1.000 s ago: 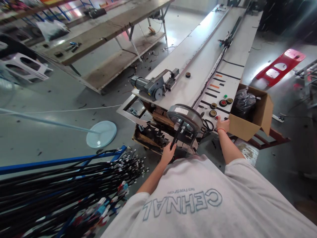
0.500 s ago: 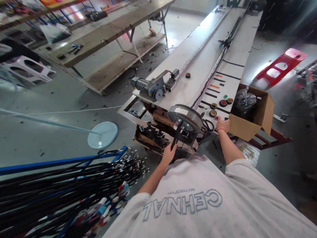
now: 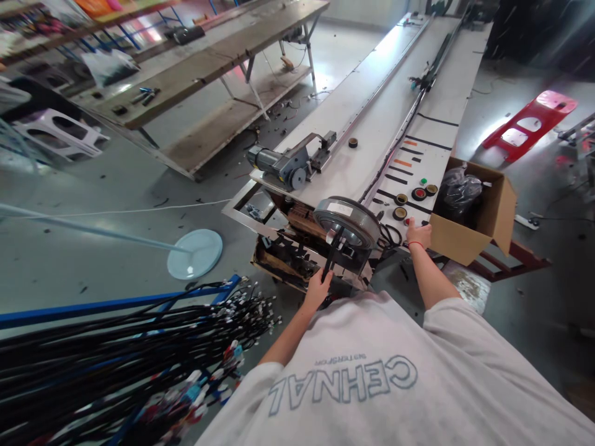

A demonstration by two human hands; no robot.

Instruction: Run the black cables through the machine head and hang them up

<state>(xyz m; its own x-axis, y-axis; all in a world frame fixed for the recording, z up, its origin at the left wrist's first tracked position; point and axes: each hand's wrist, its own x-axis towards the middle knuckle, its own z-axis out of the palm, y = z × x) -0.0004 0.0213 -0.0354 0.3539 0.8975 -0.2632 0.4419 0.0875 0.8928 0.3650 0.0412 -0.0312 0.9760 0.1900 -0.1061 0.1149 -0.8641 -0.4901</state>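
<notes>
My left hand (image 3: 318, 288) is closed round a black cable bundle (image 3: 331, 255) that comes out of a round metal ring head (image 3: 348, 217) at the near end of the long white table (image 3: 367, 124). At the table's near right corner, my right hand (image 3: 419, 234) rests by a red button (image 3: 408, 221), its thumb raised beside it; what its curled fingers grip is too small to make out. Several tape rolls (image 3: 400, 213) and a green button (image 3: 423, 181) lie just beyond. The cable bundle runs on from the ring along the table.
A motor unit (image 3: 279, 162) sits at the table's left edge. An open cardboard box (image 3: 462, 238) stands right of the table. Black cables (image 3: 186, 334) hang on a blue rack at lower left. Farther off are a workbench (image 3: 186, 80) and a red stool (image 3: 530, 127).
</notes>
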